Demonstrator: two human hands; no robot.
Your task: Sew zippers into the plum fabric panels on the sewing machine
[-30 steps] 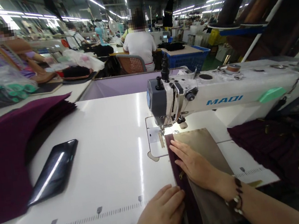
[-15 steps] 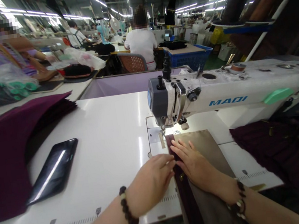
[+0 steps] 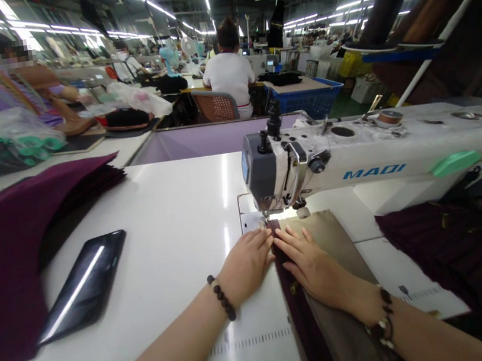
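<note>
A taupe fabric panel (image 3: 338,244) with a maroon zipper strip (image 3: 305,315) along its left side lies under the needle end of a white sewing machine (image 3: 354,155). On the strip shows a small brass zipper pull (image 3: 294,288). My right hand (image 3: 313,263) rests flat on the panel and strip, fingers spread and pointing at the presser foot. My left hand (image 3: 249,263) lies along the strip's left edge, fingers stretched out with the tips touching it just in front of the foot. What lies under my palms is hidden.
A black phone (image 3: 83,286) and stacked maroon fabric pieces (image 3: 5,261) lie to the left. Bunched maroon pieces with brass pulls (image 3: 452,252) are on the right. Thread cones (image 3: 391,10) stand at upper right. Ahead, a co-worker (image 3: 230,74) sits near a blue crate (image 3: 305,99).
My left hand has moved forward along the strip's edge toward the presser foot, its fingers going from a pinch to stretched out. My right hand stays on the fabric. The view has shifted slightly.
</note>
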